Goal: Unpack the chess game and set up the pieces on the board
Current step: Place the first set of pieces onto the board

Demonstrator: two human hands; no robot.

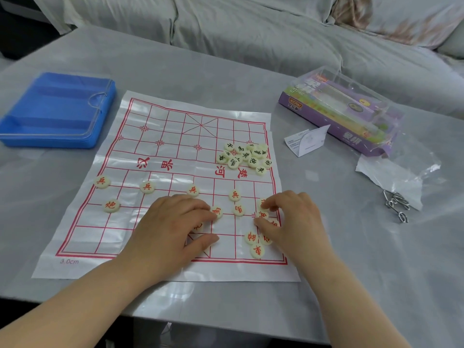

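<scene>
White glossy sheet with a red grid, the board (160, 114), lies flat on a grey table (351, 259). Black-lettered pieces (244, 156) sit heaped at 1 o'clock from its middle. Four red soldiers (147, 187) stand in a row along the near half, with a red cannon (111, 205) at 8 o'clock.

The left hand (173, 227) lies on the board at 6 o'clock, fingers fairly straight and released – its forefinger tip touches a red disc (216, 211). The right hand (293, 222), at 4 o'clock, grasps a red-marked piece (263, 215) between forefinger and thumb, among loose red pieces (251, 237) near the board's right edge.

Off the board, a blue tray (57, 111) with a clear lid rests at 10 o'clock and a purple box (341, 111) at 2 o'clock, a folded leaflet (307, 140) just beside it. A clear wrapper (396, 169) and metal rings (398, 205) lie at 3 o'clock – pale bedding (251, 26) at 12.
</scene>
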